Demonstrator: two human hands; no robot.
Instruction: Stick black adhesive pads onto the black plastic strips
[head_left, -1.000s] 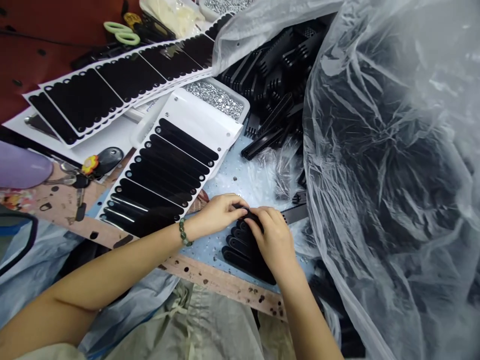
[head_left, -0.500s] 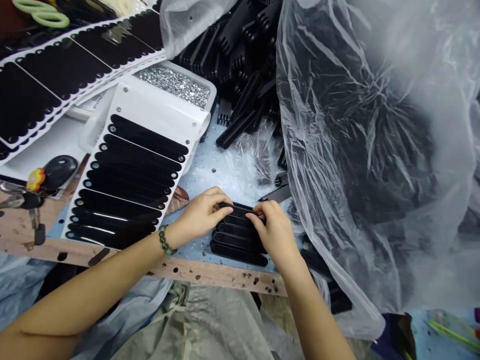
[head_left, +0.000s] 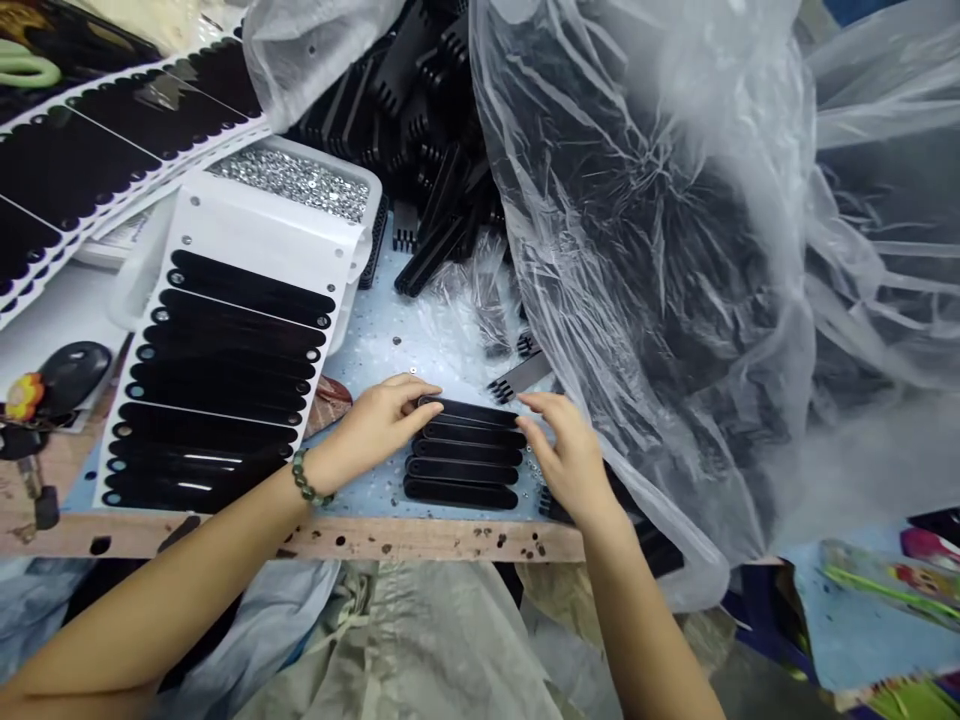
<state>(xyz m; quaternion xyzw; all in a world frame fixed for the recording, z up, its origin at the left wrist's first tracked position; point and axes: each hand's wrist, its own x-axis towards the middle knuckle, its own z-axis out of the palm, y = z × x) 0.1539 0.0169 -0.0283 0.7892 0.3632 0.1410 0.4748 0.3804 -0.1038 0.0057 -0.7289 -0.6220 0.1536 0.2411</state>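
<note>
A row of flat black plastic bars with rounded ends point(head_left: 461, 468) lies on the blue sheet at the table's front, stacked one behind another. My left hand point(head_left: 382, 420), with a green bead bracelet at the wrist, pinches the left end of the rearmost bar point(head_left: 472, 411). At that bar's right end is my right hand point(head_left: 566, 450), its thumb and forefinger apart; whether the fingertips touch the bar I cannot tell. To the left, a white sheet carrying glossy black rounded strips point(head_left: 229, 365) leans against a tub of small silvery pieces point(head_left: 300, 183).
Black toothed plastic parts point(head_left: 442, 215) are heaped at the back, beside a large clear plastic bag point(head_left: 637, 250) of dark contents. More black-strip sheets point(head_left: 97, 150) lie at upper left. Keys with a black fob point(head_left: 75, 375) rest at far left, near the wooden table edge point(head_left: 360, 538).
My right fingers have let go of the rearmost bar and spread apart at its right end. My left hand stays at the left end. The camera view has shifted right.
</note>
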